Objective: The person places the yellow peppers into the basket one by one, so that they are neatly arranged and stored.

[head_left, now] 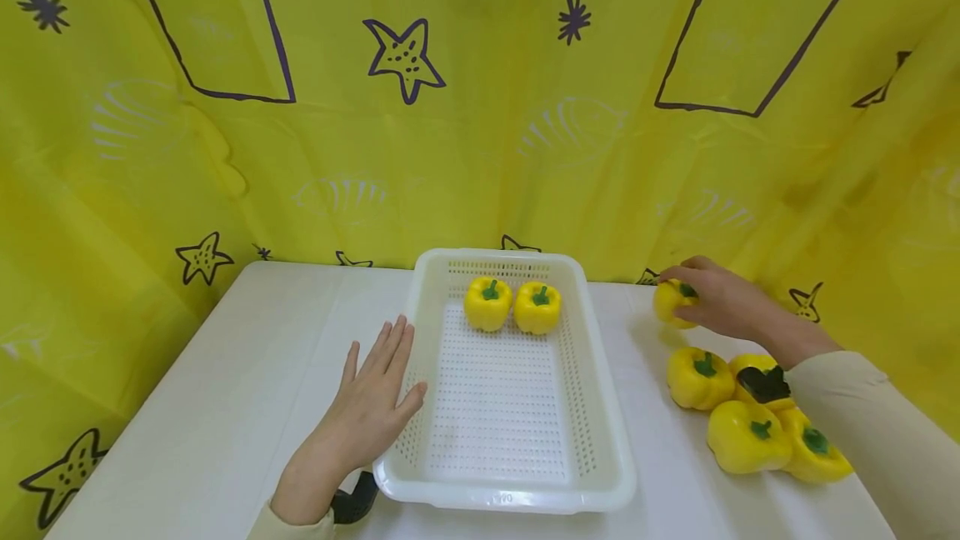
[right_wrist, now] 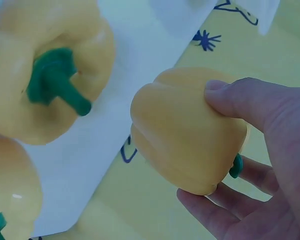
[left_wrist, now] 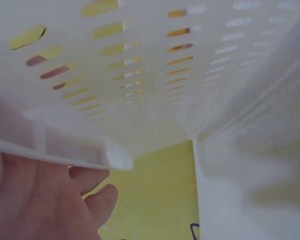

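My right hand (head_left: 716,300) grips a yellow bell pepper (right_wrist: 190,132) between thumb and fingers, raised over the table's far right part. Its green stem shows beside my fingers in the right wrist view. My left hand (head_left: 371,402) rests on the left rim of a white plastic basket (head_left: 504,497), fingers straight. The left wrist view shows those fingers (left_wrist: 101,204) beneath the rim's outer edge. Inside the basket, at its far end, two yellow bell peppers (head_left: 487,304) stand side by side, stems up.
Several more yellow bell peppers (head_left: 748,437) cluster on the white table (head_left: 247,382) at right, partly under my right forearm. A black wrist strap (head_left: 354,500) is on my left wrist. Behind the table hangs a yellow patterned curtain (head_left: 465,148).
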The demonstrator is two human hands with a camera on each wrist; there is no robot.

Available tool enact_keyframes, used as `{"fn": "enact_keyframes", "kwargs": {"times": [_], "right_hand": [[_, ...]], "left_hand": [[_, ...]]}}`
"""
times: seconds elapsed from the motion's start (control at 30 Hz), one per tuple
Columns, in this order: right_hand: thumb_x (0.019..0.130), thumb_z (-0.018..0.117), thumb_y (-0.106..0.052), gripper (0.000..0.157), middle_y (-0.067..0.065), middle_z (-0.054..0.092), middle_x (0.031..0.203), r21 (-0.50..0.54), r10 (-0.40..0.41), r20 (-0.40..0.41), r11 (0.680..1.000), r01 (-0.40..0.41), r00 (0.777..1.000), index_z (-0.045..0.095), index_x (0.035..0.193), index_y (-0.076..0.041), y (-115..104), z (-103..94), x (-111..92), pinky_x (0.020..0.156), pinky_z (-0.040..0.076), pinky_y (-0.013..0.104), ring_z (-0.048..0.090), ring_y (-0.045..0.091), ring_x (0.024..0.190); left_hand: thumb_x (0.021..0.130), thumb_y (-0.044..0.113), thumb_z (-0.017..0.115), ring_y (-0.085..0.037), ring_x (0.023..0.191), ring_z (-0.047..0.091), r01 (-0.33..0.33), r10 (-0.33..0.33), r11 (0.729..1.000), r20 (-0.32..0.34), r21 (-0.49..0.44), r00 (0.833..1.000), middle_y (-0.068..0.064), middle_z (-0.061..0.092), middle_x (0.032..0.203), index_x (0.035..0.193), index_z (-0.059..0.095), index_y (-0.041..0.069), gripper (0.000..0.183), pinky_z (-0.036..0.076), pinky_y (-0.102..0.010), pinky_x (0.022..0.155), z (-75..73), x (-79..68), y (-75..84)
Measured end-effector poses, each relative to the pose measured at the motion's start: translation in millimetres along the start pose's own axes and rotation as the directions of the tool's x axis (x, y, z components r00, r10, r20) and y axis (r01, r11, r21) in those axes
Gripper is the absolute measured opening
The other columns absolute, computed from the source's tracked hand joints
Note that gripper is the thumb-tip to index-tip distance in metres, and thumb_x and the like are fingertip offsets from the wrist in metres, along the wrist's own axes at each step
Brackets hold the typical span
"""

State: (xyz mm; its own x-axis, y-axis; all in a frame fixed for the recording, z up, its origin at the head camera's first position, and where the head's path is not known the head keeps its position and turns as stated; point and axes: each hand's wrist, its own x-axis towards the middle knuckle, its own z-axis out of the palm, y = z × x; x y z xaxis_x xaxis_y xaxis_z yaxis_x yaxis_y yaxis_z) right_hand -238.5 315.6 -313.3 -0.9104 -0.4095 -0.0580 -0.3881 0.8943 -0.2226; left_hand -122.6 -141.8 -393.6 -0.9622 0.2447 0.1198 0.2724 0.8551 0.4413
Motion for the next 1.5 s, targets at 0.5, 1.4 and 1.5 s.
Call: {"fn": "enact_keyframes", "kwargs": {"times": [0.5,1.4,1.5], "right_hand": [[0.087,0.073,-0.012,0.044,0.027,0.050,0.133,-0.049,-0.114,-0.075,0.993,0.111,0.991,0.061,0.130,-0.011,-29.8,-8.0,8.6,0.077,0.057,0.047,0.062,0.035,0.100],[0.087,0.074,-0.009,0.043,0.024,0.052,0.134,-0.095,-0.293,-0.155,0.955,0.280,0.944,0.063,0.128,-0.013,-78.1,-23.0,21.1,0.081,0.057,0.048,0.060,0.036,0.105],[0.086,0.074,-0.008,0.043,0.024,0.053,0.133,-0.099,-0.316,-0.167,0.948,0.303,0.934,0.063,0.127,-0.013,-82.8,-21.7,23.4,0.080,0.057,0.047,0.061,0.037,0.104]], "left_hand": [[0.101,0.035,0.051,-0.032,0.155,0.008,-0.006,0.006,1.000,-0.001,-0.008,1.000,-0.007,0.007,0.168,0.159,0.013,0.006,0.075,-0.001,-0.066,0.119,0.2,-0.4,-0.5],[0.101,0.034,0.051,-0.032,0.155,0.009,-0.021,0.020,1.000,-0.011,-0.021,1.000,-0.007,0.007,0.168,0.159,0.013,0.007,0.074,-0.003,-0.065,0.119,1.0,-1.0,-1.7],[0.101,0.034,0.051,-0.032,0.155,0.009,-0.024,0.024,0.999,-0.019,-0.021,1.000,-0.008,0.009,0.168,0.159,0.014,0.006,0.074,-0.002,-0.065,0.119,1.2,-0.9,-1.8]]}}
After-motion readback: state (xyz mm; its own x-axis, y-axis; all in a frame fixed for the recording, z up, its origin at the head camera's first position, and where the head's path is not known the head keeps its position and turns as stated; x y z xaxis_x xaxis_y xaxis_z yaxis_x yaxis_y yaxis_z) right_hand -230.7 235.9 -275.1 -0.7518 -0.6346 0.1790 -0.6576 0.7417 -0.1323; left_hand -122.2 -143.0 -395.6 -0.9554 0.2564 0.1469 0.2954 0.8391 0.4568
